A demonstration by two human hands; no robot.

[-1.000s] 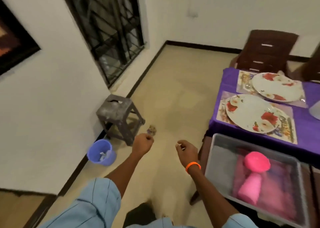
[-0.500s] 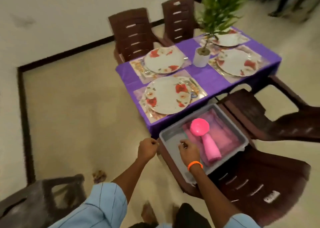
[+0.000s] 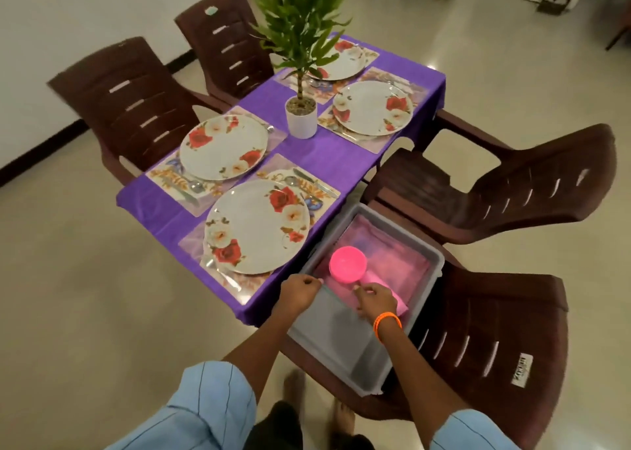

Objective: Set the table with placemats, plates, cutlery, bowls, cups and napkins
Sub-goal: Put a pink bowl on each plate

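On the purple-clothed table (image 3: 327, 156), several placemats each carry a floral plate, the nearest plate (image 3: 256, 227) close to the table edge. Cutlery (image 3: 316, 183) lies beside the plates. A grey bin (image 3: 341, 350) sits on a brown chair next to the table. In it a stack of pink cups (image 3: 348, 265) lies on its side over folded pink napkins (image 3: 392, 244). My left hand (image 3: 300, 294) hovers curled over the bin's table-side rim. My right hand (image 3: 375, 299), with an orange wristband, is curled just above the cup stack; contact cannot be told.
A potted plant in a white pot (image 3: 301, 120) stands mid-table. Brown plastic chairs ring the table: two on the left (image 3: 136, 108), one on the right (image 3: 512, 190), one under the bin (image 3: 495, 330). Beige floor lies to the left.
The view swung from the wall and window to the table, then drew closer. Both hands came forward from over the floor to over the grey bin, fingers still curled.
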